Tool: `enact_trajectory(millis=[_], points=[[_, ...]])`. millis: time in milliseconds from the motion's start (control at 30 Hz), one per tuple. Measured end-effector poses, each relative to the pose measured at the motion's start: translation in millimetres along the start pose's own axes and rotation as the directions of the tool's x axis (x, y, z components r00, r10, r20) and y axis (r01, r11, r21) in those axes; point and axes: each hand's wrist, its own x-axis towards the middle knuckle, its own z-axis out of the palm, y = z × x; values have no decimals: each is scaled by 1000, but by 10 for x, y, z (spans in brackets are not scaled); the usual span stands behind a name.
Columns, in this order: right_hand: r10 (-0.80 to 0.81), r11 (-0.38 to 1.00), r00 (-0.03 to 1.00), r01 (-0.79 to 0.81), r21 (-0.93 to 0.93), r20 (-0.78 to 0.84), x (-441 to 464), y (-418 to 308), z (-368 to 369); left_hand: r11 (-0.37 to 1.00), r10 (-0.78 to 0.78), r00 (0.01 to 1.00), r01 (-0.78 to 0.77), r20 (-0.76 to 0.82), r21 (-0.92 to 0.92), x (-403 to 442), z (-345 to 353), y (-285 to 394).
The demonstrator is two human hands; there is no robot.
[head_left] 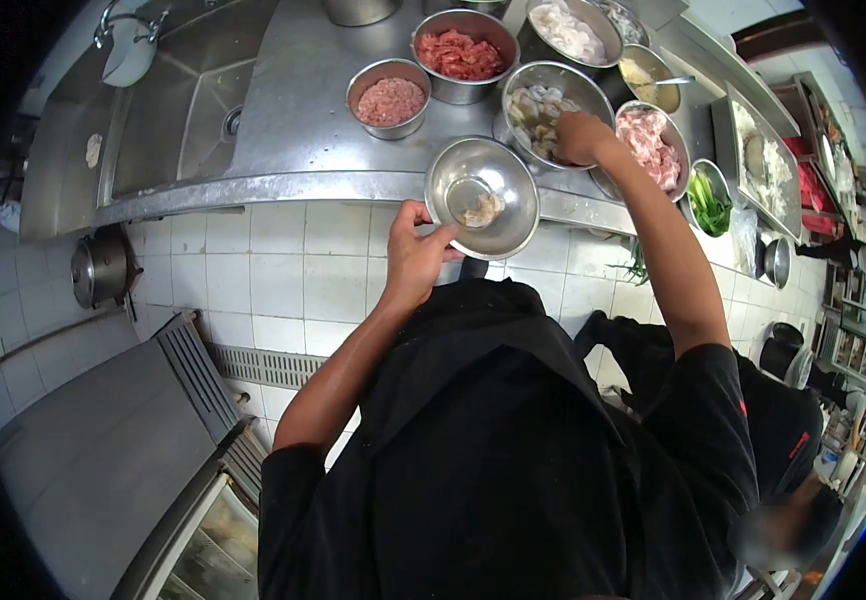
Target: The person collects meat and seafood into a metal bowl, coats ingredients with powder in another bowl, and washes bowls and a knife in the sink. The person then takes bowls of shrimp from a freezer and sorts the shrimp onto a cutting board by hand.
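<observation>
My left hand is closed on the rim of a shiny steel bowl, held tilted at the counter's front edge. A few pale pieces that look like peeled shrimp lie in its bottom. My right hand reaches over the rim into a deeper steel bowl on the counter. Greyish raw shrimp sit in liquid there. Its fingers are curled downward, and what they grip is hidden.
Nearby stand bowls of minced meat, sliced red meat, pale meat strips and green vegetables. A spoon rests in a yellowish bowl. A sink lies left. Another person in black is close on my right.
</observation>
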Motion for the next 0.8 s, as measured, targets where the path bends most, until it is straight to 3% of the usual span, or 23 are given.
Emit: enact_trajectory(millis=[33, 67, 133, 200, 233, 300, 467, 533, 600, 633, 667, 767, 800], points=[[-56, 998, 998, 56, 8, -16, -5, 53, -24, 1000, 14, 1000, -14, -3, -4, 6, 2, -20], [-175, 984, 974, 178, 6, -146, -64, 119, -80, 1000, 25, 1000, -25, -6, -9, 6, 1, -39], [-91, 924, 976, 157, 348, -197, -256, 250, -252, 1000, 27, 1000, -27, -16, 1, 14, -8, -58], [-18, 840, 992, 83, 536, -125, -453, 294, -470, 999, 29, 999, -28, -25, 14, 29, -8, -59], [-29, 837, 993, 88, 539, -117, -551, 257, -539, 999, 28, 999, -28, -28, 24, 24, -3, -40], [81, 605, 964, 155, 781, -254, -741, 182, -593, 999, 21, 999, -19, -42, 40, -8, -1, -8], [-29, 526, 910, 365, 768, -413, -934, -335, -369, 998, 7, 999, -5, -35, 61, -8, 19, 24], [-151, 658, 836, 483, 578, -527, -898, -673, -82, 999, 15, 999, -14, -29, 40, -1, 8, 17], [-229, 805, 928, 351, 479, -296, -792, -903, 331, 998, 0, 1000, 2, -28, 65, -5, 12, 30], [-324, 892, 897, 395, 219, -299, -726, -1006, 546, 997, 13, 1000, -12, -13, 70, 5, 4, 14], [-205, 890, 879, 350, 291, -431, -783, -1116, 717, 999, 10, 1000, -9, -24, 50, 8, -15, -24], [-231, 807, 911, 376, 456, -342, -733, -1190, 785, 999, -11, 1000, 11, -10, 40, -23, -40, -12], [-226, 795, 897, 395, 461, -380, -713, -1206, 820, 998, -34, 999, 35, -33, 43, -24, -46, -16]])
